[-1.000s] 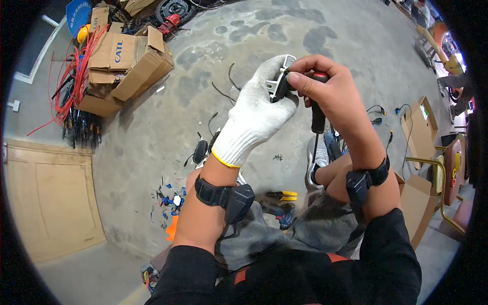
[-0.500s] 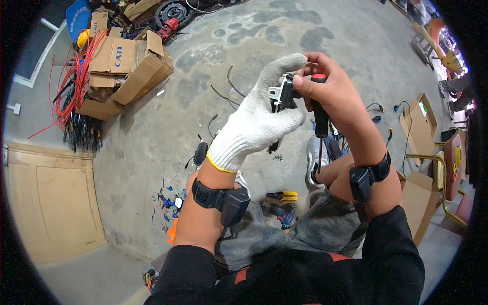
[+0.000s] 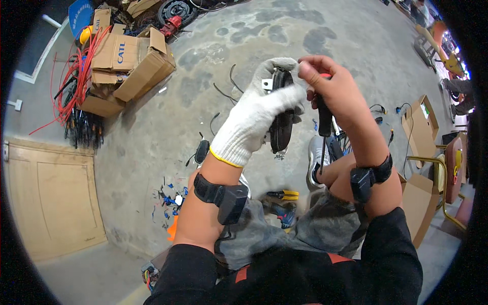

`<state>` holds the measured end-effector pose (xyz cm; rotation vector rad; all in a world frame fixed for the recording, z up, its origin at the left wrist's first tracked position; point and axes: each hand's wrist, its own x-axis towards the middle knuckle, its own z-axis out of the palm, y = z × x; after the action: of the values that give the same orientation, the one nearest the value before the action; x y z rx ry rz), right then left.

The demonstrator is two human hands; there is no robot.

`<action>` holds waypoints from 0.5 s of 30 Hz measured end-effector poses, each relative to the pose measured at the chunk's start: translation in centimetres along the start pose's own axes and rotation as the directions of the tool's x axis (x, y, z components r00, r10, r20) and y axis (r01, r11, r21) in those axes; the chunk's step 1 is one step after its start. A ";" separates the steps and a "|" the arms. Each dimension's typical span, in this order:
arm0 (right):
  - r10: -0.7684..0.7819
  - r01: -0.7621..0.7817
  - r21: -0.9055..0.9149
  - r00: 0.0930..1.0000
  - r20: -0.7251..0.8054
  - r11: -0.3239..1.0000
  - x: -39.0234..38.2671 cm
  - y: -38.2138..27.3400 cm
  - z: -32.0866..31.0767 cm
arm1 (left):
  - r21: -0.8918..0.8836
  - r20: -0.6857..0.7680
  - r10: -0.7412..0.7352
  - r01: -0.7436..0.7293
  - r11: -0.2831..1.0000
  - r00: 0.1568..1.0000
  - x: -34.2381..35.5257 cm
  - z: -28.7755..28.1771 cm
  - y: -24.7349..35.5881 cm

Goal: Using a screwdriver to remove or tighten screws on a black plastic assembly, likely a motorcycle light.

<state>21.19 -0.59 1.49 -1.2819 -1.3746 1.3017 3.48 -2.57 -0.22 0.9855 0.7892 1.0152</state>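
Note:
My left hand [image 3: 254,112], in a white knitted glove with a yellow cuff, grips an oblong black device [image 3: 281,133] with a white mounting tab [image 3: 267,84] on its side, held upright. My bare right hand [image 3: 338,94] grasps a screwdriver [image 3: 324,121] with a black handle and red top, its shaft pointing down. My right thumb is near the top of the device, beside my gloved fingers; whether it touches cannot tell.
On the concrete floor lie yellow-handled pliers [image 3: 288,194], a drill [image 3: 284,216], scattered blue-and-black bits [image 3: 173,201] and cables. Cardboard boxes [image 3: 129,61] and red cables [image 3: 81,81] are piled left. A chair [image 3: 450,168] and open box [image 3: 419,119] are right; another person [image 3: 455,89] is beyond.
My left hand has turned the black device so more of its long dark body shows, now lower and upright. My right hand still holds the screwdriver, with only a slight shift.

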 end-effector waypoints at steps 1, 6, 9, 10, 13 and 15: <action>0.067 -0.067 0.079 0.998 -0.004 0.995 0.3 0.0 -0.4 | -0.003 -0.003 -0.001 0.001 1.000 1.000 0.0 0.0 0.1; -0.015 -0.075 0.779 0.994 0.107 0.623 2.3 1.8 -4.0 | -0.300 -0.089 -0.038 0.009 0.954 0.995 0.4 -0.7 -0.4; -0.101 0.183 0.923 0.982 -0.158 0.339 2.0 1.5 -3.6 | -0.427 -0.103 -0.009 -0.036 0.903 0.995 0.7 -1.0 -0.8; -0.137 0.273 0.893 0.961 -0.239 0.358 1.6 1.3 -2.9 | -0.438 -0.151 -0.039 -0.032 0.898 0.988 0.8 -0.9 -0.8; -0.197 0.429 0.790 0.903 -0.381 0.438 0.6 0.3 -1.2 | -0.451 -0.208 -0.091 -0.012 0.892 0.974 1.1 -0.8 -1.1; -0.224 0.488 0.720 0.871 -0.436 0.494 0.3 0.2 -0.6 | -0.473 -0.225 -0.106 -0.013 0.881 0.969 1.3 -0.9 -1.4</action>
<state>21.79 -0.22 1.30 -0.4442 -0.5975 1.1522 3.56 -1.36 -2.00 0.4214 0.7126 1.2294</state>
